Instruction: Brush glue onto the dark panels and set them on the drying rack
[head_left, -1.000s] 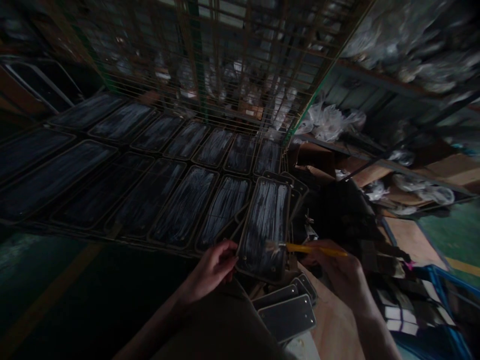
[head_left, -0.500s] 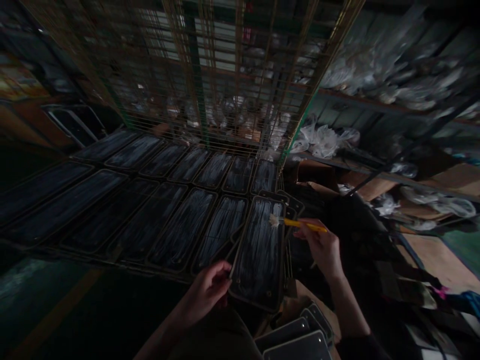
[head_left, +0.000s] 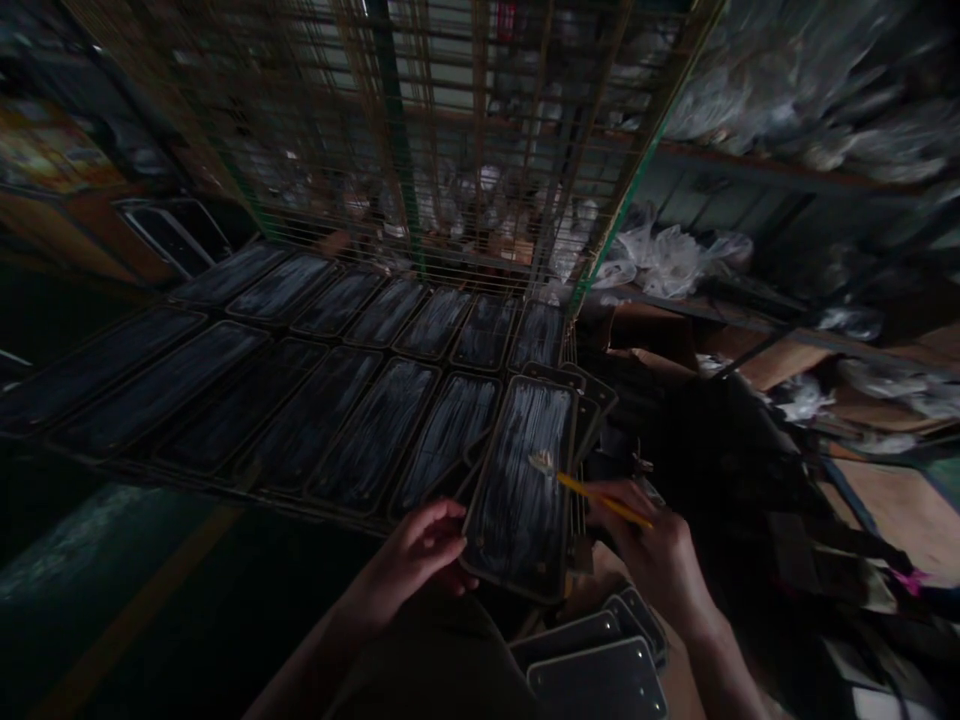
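A dark rectangular panel streaked white (head_left: 517, 515) partly hides others beneath. Left of it, the left hand (head_left: 416, 555) pinches its edge; rightward, the right hand's (head_left: 660, 540) grip pinches a yellow-handled, pale-bristled brush (head_left: 600, 497), fingertips indistinct.

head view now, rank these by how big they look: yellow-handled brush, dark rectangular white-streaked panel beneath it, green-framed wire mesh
1. Green-framed wire mesh, by far
2. Dark rectangular white-streaked panel
3. Yellow-handled brush, held in the right hand
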